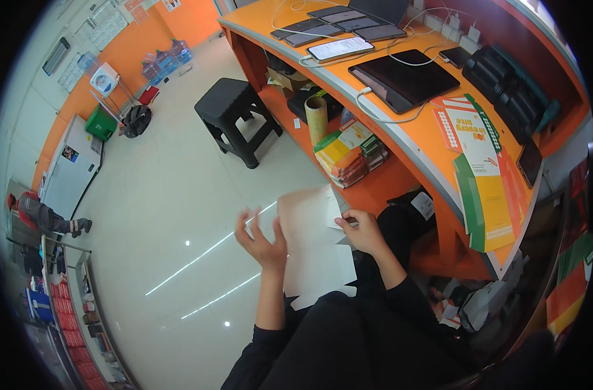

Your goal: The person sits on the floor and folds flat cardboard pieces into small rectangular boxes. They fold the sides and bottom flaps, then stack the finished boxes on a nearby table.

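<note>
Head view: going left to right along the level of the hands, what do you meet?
Glossy white floor → left hand, fingers spread, at the sheet's left edge → white cardboard sheet → right hand pinching its right edge → orange shelf upright → green and yellow flat cartons.

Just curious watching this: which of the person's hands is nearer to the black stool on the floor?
Left. The left hand is open beside the white sheet's left edge, on the side facing the black stool. The right hand grips the sheet's right edge, nearer the orange counter.
</note>
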The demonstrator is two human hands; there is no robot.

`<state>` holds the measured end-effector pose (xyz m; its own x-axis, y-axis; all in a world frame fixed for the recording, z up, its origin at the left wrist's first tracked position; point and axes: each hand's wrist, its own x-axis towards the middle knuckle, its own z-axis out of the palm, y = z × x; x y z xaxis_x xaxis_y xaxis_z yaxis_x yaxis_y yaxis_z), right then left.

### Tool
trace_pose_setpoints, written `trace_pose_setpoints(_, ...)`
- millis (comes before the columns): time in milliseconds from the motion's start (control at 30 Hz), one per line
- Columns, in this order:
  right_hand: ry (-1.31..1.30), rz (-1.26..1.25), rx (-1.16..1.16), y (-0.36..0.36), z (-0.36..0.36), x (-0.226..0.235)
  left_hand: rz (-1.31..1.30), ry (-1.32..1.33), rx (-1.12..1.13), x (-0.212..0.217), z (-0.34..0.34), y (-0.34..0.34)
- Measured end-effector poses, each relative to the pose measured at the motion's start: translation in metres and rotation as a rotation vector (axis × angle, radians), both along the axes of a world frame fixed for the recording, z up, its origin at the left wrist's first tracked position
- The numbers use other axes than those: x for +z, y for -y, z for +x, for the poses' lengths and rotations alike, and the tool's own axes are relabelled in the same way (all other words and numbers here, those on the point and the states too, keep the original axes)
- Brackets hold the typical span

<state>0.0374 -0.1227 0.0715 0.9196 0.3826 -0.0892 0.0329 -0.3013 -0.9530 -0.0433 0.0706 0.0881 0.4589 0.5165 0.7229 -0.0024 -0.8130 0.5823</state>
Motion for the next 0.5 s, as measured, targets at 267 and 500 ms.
trace_pose_setpoints(267,0.058,0.056,-0.017,-0.003,0.005,-0.033,0.231,-0.596,-0.303,-0.017,-0.018,0.076)
trace_pose_setpoints(500,-0.125,0.153,0.007,0.000,0.005,-0.027,0.302,-0.445,-0.379,-0.023,0.002,0.047)
